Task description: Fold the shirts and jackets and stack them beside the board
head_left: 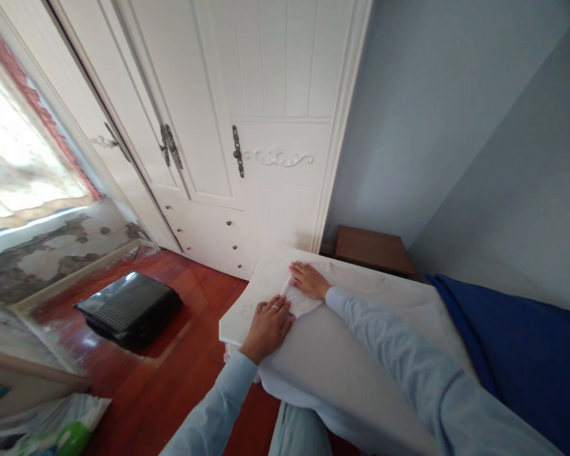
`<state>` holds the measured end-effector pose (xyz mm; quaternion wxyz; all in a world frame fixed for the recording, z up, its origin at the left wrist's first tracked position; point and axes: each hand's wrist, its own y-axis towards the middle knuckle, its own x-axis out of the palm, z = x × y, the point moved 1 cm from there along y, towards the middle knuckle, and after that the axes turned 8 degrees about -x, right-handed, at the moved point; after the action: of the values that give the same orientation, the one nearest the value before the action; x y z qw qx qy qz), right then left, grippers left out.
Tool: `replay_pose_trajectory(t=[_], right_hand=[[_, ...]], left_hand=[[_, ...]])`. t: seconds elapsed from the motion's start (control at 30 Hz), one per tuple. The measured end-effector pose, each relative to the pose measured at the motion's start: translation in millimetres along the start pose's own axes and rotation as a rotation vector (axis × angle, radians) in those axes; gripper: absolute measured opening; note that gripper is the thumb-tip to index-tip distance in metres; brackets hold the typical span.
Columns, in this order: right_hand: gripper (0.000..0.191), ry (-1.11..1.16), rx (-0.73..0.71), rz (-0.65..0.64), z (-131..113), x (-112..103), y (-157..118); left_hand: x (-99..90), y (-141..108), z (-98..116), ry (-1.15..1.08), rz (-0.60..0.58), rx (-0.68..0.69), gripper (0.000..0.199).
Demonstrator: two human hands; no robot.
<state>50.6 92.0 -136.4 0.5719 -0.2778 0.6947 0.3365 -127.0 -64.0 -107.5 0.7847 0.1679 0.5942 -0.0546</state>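
Note:
A white cloth, folded and slightly wrinkled, lies near the far left end of a white-covered surface. Over the cloth's left edge rests my left hand, a ring on one finger, its fingers loosely bent and the thumb out to the side. Flat on the cloth's upper part, a little farther away, is my right hand with its fingers stretched out. Neither hand lifts the cloth. Their palms are hidden from view. Bare white board shows to the left of the cloth.
A white wardrobe stands just beyond the surface, beside a brown wooden cabinet. Blue fabric lies at the right. On the red floor sit a black ribbed case and, lower left, a plastic bag.

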Motion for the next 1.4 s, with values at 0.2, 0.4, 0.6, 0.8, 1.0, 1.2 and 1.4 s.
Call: replay_pose_trajectory(t=[0.2, 0.4, 0.6, 0.8, 1.0, 1.2, 1.4], right_hand=[[0.056, -0.008, 0.004, 0.013, 1, 6, 1], [0.054, 0.060, -0.027, 0.040, 9, 11, 1], [0.053, 0.029, -0.055, 0.009, 15, 9, 3], [0.067, 0.003, -0.034, -0.038, 28, -1, 0], [0.071, -0.017, 0.019, -0.065, 40, -4, 2], [0.069, -0.055, 0.148, -0.061, 51, -16, -10], [0.073, 0.015, 0.055, 0.064, 16, -30, -70]], left_hand=[[-13.6, 41, 19, 0.061, 0.036, -0.003, 0.036], [29.3, 50, 11, 0.092, 0.001, 0.084, 0.066], [48.8, 38, -11, 0.130, 0.059, 0.131, 0.069], [50.3, 38, -10, 0.167, 0.078, 0.128, 0.069], [51.0, 38, -12, 0.175, 0.074, 0.127, 0.069], [51.4, 39, -14, 0.176, 0.054, 0.116, 0.069], [55.8, 42, -17, 0.157, 0.087, 0.106, 0.067]])
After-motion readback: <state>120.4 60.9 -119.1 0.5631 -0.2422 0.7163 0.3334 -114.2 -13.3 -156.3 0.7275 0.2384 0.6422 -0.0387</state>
